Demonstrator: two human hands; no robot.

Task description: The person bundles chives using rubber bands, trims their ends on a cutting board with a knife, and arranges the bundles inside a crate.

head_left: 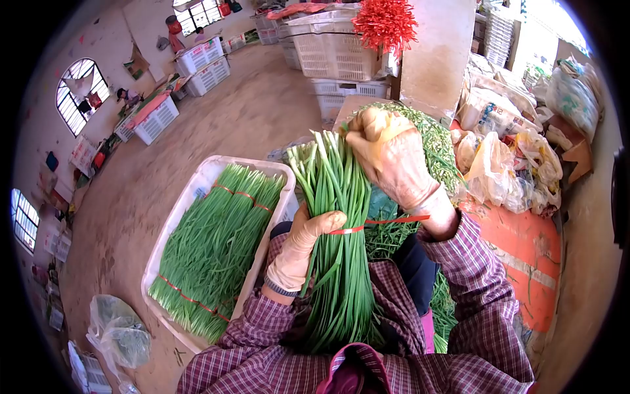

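Note:
A thick bunch of garlic chives [338,187] stands upright over my lap, pale stem ends at the top. My left hand [302,246], in a thin glove, is closed around the bunch's left side, thumb across the front. A red tie [348,230] circles the bunch by that thumb, and its loose tail stretches right to below my right wrist. My right hand [387,148], also thinly gloved, is closed at the bunch's upper right edge, fingers curled by the stem ends. What those fingers pinch, if anything, is hidden.
On my left a white crate [152,262] holds tied chives. Loose cut stems [430,141] lie in a heap beyond my right hand. Plastic bags [502,167] crowd the right side; a clear bag [121,331] lies on the floor. Stacked crates [335,49] stand ahead. Another person [128,97] is far left.

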